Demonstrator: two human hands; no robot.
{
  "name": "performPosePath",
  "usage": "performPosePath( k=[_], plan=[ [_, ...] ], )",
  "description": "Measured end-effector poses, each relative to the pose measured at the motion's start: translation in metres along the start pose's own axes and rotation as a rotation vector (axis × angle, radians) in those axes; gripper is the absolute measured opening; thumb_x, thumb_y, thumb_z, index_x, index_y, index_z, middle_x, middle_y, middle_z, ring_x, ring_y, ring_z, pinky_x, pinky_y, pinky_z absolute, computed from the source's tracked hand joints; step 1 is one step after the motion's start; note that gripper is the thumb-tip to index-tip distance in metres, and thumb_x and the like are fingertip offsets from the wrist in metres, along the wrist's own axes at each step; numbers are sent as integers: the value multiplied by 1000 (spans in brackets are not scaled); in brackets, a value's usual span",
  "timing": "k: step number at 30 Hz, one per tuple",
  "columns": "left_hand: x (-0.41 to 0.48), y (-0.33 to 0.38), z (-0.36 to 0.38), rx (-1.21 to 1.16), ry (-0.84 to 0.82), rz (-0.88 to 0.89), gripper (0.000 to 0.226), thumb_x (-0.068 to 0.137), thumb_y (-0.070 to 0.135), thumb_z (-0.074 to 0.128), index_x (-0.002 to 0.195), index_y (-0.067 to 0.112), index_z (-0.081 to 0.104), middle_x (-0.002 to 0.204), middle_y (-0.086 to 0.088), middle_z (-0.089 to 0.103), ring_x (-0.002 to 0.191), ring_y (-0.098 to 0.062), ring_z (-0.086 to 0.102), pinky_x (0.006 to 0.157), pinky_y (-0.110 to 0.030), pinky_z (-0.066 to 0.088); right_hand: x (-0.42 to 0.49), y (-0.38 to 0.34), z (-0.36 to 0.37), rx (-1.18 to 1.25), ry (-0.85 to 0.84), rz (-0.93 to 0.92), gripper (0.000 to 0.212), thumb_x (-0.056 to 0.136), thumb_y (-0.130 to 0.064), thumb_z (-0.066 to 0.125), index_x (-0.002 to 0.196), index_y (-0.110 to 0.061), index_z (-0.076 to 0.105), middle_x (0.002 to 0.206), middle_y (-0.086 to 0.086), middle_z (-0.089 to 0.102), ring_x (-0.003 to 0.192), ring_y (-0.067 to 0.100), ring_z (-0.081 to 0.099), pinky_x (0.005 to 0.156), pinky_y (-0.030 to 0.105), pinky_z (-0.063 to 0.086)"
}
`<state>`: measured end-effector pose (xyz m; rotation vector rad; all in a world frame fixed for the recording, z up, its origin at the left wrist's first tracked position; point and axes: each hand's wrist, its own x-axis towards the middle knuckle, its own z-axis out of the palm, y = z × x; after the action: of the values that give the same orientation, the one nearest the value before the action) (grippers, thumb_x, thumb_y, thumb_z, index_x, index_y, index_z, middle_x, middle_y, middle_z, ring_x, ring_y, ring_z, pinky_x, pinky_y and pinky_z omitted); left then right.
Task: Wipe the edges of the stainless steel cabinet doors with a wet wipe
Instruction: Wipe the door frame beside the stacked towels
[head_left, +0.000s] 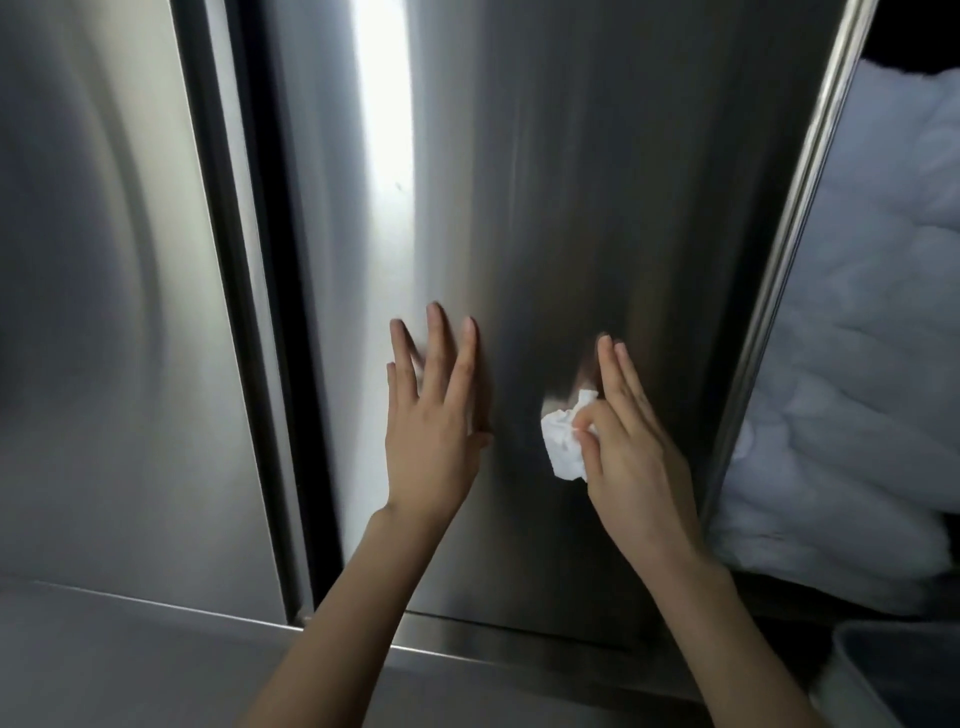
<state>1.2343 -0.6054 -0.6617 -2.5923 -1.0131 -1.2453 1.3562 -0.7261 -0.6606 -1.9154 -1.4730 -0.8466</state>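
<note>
- My left hand (434, 426) lies flat, fingers spread, on the steel door (571, 182)
- My right hand (631, 441) pinches the crumpled wet wipe (563, 441) mid-panel — I'd slide it onto the door's right edge (779, 291), pressing evenly

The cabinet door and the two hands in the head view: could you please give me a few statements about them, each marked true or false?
1. The right hand holds a crumpled white wipe. True.
2. The left hand also holds a wipe. False: it is bare, fingers spread flat against the door.
3. The wipe is on the door's right edge. False: it sits on the door's face, well left of that edge.
4. White fabric shows in the opening right of the door. True.
5. Both hands are at the left-hand door. False: both are at the middle one.
</note>
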Motion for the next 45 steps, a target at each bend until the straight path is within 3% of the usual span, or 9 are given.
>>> performPosePath(
  k=[4, 9, 18, 22, 27, 32, 36, 40, 45],
  plan=[
    [-1, 7, 4, 13, -13, -10, 104, 83, 31, 75, 154, 20, -1, 161, -9, -14, 145, -42, -18, 122, -51, 9, -2, 5, -4, 58, -27, 38, 9, 80, 7, 66, 84, 0, 65, 151, 12, 30, 141, 22, 20, 89, 39, 55],
    [2, 15, 12, 44, 0, -16, 106, 83, 33, 75, 155, 20, -2, 161, -9, -16, 145, -42, -18, 120, -49, 7, -4, 11, -10, 96, -6, 41, 11, 81, 11, 62, 81, 0, 64, 150, 11, 33, 140, 22, 25, 81, 34, 56],
    [1, 44, 31, 60, 45, 0, 113, 75, 33, 82, 156, 17, 4, 163, -13, -6, 145, -44, -15, 117, -50, 10, -13, 27, -16, 99, 6, 188, 15, 78, 11, 66, 84, -2, 62, 152, 6, 21, 141, 18, 13, 97, 49, 48],
    [-1, 69, 36, 7, 72, 20, 113, 75, 27, 81, 156, 17, 4, 163, -13, -5, 143, -41, -16, 114, -49, 3, -18, 39, -16, 20, 39, 299, 14, 82, 7, 63, 92, -4, 64, 156, 5, 14, 143, 15, 5, 108, 32, 27],
    [-4, 94, 39, -4, 67, 57, 111, 82, 34, 76, 152, 22, -10, 160, -6, -17, 146, -39, -14, 116, -46, 1, -23, 54, -24, 12, 77, 367, 10, 90, -2, 55, 97, -5, 62, 158, 1, 7, 145, 13, 1, 108, 27, 28],
    [-9, 78, 34, 29, 132, 213, 96, 75, 18, 81, 154, 20, 25, 162, -6, 14, 148, -36, 8, 116, -43, 17, -29, 72, -35, 30, 101, 390, 9, 90, -4, 54, 87, -11, 60, 157, -7, 8, 146, 11, 3, 105, 17, 19],
    [-10, 64, 33, 99, 134, 147, 94, 77, 18, 79, 153, 27, 25, 161, -8, 16, 145, -46, 3, 114, -55, 4, -31, 79, -43, 87, 92, 397, 21, 89, -1, 54, 76, -18, 51, 156, -10, 10, 146, 10, 4, 90, 2, 18],
    [-12, 81, 43, 36, 172, 105, 91, 77, -9, 70, 152, 22, 29, 160, -12, 19, 143, -52, 7, 112, -54, 15, -30, 74, -45, 106, 110, 438, 9, 91, -10, 53, 83, -15, 54, 157, -8, 10, 145, 10, 2, 101, 13, 20],
    [-12, 86, 48, 25, 152, 83, 95, 77, -4, 74, 153, 23, 24, 161, -9, 17, 145, -50, 6, 111, -57, 34, -23, 59, -37, 79, 44, 356, 9, 94, -8, 50, 96, -6, 59, 158, 2, 10, 145, 13, -1, 105, 22, 28]
  ],
)
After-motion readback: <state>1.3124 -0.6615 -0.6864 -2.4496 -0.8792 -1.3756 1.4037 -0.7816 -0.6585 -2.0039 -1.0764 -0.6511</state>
